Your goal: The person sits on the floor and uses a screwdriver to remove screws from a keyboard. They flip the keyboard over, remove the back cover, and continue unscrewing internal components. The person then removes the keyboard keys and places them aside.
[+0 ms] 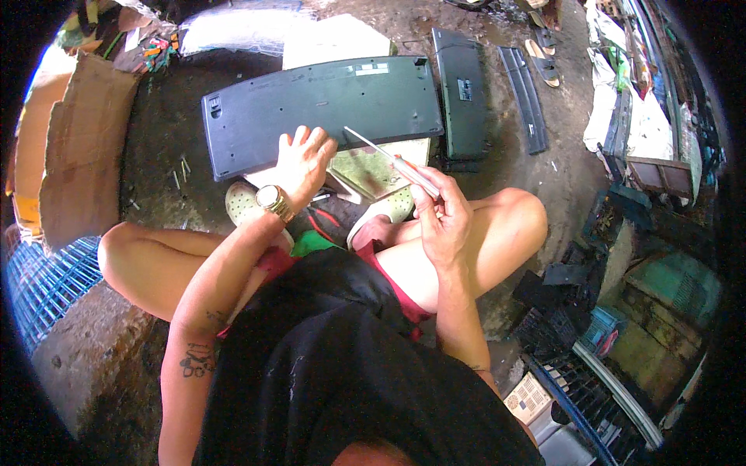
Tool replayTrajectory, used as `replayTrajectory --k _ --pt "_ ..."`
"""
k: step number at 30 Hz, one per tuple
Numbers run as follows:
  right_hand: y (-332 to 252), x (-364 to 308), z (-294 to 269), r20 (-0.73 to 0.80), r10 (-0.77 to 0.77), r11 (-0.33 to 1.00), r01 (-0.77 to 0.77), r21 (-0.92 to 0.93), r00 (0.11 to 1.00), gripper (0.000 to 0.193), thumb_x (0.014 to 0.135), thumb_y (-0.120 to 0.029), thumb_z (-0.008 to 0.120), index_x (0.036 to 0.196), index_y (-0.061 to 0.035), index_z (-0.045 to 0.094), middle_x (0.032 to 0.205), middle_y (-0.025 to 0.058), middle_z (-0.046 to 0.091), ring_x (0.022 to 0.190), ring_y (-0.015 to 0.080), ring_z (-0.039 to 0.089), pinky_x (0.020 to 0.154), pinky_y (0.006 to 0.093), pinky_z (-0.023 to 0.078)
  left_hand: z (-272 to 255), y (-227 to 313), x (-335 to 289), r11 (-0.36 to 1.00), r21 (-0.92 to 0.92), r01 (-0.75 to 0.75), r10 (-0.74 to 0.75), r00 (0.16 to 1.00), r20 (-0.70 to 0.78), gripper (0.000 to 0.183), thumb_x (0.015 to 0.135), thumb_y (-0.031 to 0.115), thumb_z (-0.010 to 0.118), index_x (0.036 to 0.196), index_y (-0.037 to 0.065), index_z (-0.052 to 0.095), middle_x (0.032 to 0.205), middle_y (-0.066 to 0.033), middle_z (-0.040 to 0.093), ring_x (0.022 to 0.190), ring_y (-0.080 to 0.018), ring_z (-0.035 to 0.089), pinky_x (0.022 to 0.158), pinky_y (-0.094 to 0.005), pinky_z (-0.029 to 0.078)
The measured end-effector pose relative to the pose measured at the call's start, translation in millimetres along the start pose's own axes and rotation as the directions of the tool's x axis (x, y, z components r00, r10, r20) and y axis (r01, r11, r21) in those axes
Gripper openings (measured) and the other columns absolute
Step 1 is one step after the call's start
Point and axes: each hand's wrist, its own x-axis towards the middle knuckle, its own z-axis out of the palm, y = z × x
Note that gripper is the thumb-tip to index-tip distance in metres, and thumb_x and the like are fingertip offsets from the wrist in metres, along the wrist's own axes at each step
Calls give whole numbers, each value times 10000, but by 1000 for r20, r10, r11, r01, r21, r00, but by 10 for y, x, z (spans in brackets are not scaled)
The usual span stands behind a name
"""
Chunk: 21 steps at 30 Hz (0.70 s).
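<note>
A cardboard box [87,151] stands near a blue lattice [56,283], well apart from sandals [542,64].

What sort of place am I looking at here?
Probably a makeshift workshop or scrap yard, though I can't be certain. A screwdriver-like tool is in the right hand, near a long dark casing, and a cluttered heap of dark parts lies on the right.

The left hand [305,165] lies over the near edge of the long dark panel [322,97], the right hand [445,216] holds a screwdriver [407,167] over it, with a smaller panel [464,105] to its right and a cardboard box [87,147] to its left.
</note>
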Motion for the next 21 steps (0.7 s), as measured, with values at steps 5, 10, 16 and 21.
replayTrajectory --k 5,10,16,21 --pt "35 -16 -25 -7 40 999 -40 31 999 282 959 -57 727 1238 -37 689 1029 66 713 778 102 624 630 242 481 42 -39 -84 994 -86 68 -78 990 -115 117 889 96 636 1004 82 643 988 -106 578 964 -327 546 824 -445 434" --pt "-34 -19 -53 32 45 999 -45 22 998 282 954 -40 725 1232 -15 685 1048 87 726 855 126 680 679 248 518 26 95 -569 967 -243 80 -96 994 -52 124 885 43 623 1008 37 640 980 -130 608 953 -349 563 845 -441 479" --pt "-253 72 3 143 -142 978 162 -136 979 264 943 -18 719 1204 -12 681 1035 123 726 862 194 714 698 295 548 175 284 -865 953 -267 142 -153 988 -22 347 783 3 623 1125 35 674 1097 -122 658 1043 -338 594 945 -427 495" --pt "-330 158 51 185 -156 968 188 -167 970 260 946 -24 719 1202 0 682 1039 122 726 895 197 717 730 293 555 38 342 -756 930 -336 148 -169 985 -32 326 810 61 664 1134 73 692 1136 -122 641 1080 -355 594 945 -456 509"
